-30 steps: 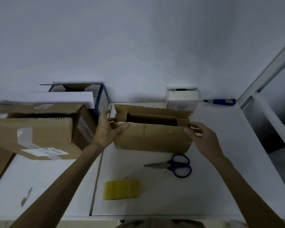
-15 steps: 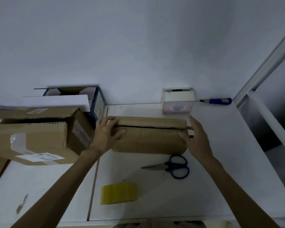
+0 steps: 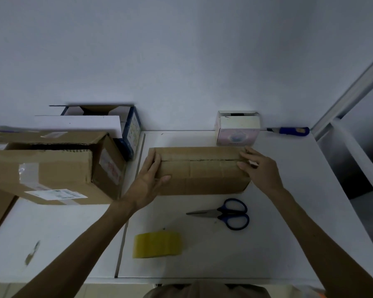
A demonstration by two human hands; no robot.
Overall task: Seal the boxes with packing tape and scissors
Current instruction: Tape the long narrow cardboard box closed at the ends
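Observation:
A long brown cardboard box (image 3: pixel 202 175) lies on the white table (image 3: pixel 278 244), its top flaps folded down and meeting along a seam. My left hand (image 3: pixel 150 181) presses the box's left end, fingers flat on top and thumb against the front face. My right hand (image 3: pixel 260 168) rests on the right end, its fingers holding the flaps down. Blue-handled scissors (image 3: pixel 226 213) lie shut in front of the box. A roll of yellow packing tape (image 3: pixel 157 244) stands nearer to me.
A larger open cardboard box (image 3: pixel 52 168) with a shipping label sits at the left, a blue-and-white carton (image 3: pixel 116 123) behind it. A small white box (image 3: pixel 238 127) and a blue-handled cutter (image 3: pixel 293 131) lie by the wall. A metal rack (image 3: pixel 353 147) borders the right.
The box's flaps stood open a second ago; both hands have folded them down and now hold them closed. The box sits a little nearer to me.

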